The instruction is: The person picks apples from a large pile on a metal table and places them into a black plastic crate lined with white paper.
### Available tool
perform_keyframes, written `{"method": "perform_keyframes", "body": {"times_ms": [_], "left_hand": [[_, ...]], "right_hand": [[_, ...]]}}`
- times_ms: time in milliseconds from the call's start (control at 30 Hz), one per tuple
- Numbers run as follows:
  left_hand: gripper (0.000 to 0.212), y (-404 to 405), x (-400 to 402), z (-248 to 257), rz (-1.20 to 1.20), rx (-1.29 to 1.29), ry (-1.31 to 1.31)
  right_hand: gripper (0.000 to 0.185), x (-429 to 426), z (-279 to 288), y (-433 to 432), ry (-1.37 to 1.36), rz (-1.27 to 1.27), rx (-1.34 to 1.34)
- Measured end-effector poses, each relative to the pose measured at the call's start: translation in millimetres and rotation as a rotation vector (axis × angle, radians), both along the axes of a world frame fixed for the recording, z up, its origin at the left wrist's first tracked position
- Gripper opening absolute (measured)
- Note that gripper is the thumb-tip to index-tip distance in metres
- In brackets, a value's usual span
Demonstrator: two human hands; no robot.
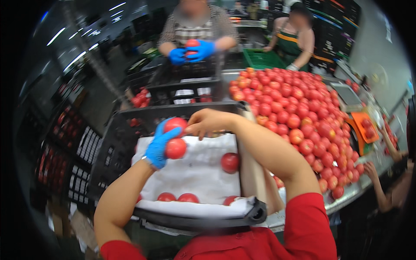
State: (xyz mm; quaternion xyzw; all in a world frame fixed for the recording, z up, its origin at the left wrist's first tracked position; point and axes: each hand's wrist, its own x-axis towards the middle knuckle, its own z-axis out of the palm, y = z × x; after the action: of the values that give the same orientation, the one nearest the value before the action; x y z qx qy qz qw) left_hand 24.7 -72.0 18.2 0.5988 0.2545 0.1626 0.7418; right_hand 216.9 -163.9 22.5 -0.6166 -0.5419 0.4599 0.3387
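My left hand (pixel 156 151), in a blue glove, holds two red tomatoes: an upper tomato (pixel 175 125) and a lower tomato (pixel 175 149). Bare, my right hand (pixel 209 122) reaches across with its fingertips at the upper tomato's right side; whether it grips that tomato is unclear. Both hands are over a black plastic crate (pixel 195 222) lined with white paper (pixel 198 177). Inside, one tomato (pixel 229 162) lies against the right wall. Along the near side sit a tomato (pixel 166 197), another beside it (pixel 188 198) and one near the right corner (pixel 230 200), partly hidden by paper.
A large heap of tomatoes (pixel 292 110) covers the metal table (pixel 344 198) at right, with an orange scoop-like container (pixel 365 128) beyond. Opposite, a person in blue gloves (pixel 203 50) holds tomatoes over another black crate (pixel 182 73). Filled crates (pixel 53 162) stand at left.
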Motion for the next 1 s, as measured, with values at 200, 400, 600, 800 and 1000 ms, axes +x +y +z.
{"method": "perform_keyframes", "body": {"times_ms": [200,400,600,800,1000], "left_hand": [[0.050,12.7,-6.4,1.8,0.161,-0.034,-0.062],[0.052,16.7,-3.1,5.2,0.117,-0.027,-0.112],[0.050,13.6,-0.9,9.5,0.108,-0.019,-0.139],[0.052,10.8,4.5,7.3,0.135,0.052,-0.141],[0.051,16.5,0.4,0.7,0.146,0.035,-0.100]], "right_hand": [[0.069,-19.4,-15.5,4.1,-0.808,0.431,-0.509],[0.046,-42.3,-50.5,12.3,-1.035,0.649,-0.624],[0.040,-44.8,-36.3,0.0,-1.022,0.653,-0.533],[0.045,-21.9,-16.8,-4.8,-0.421,0.051,-0.153],[0.041,-8.1,4.6,-7.6,0.076,-0.379,0.138]]}}
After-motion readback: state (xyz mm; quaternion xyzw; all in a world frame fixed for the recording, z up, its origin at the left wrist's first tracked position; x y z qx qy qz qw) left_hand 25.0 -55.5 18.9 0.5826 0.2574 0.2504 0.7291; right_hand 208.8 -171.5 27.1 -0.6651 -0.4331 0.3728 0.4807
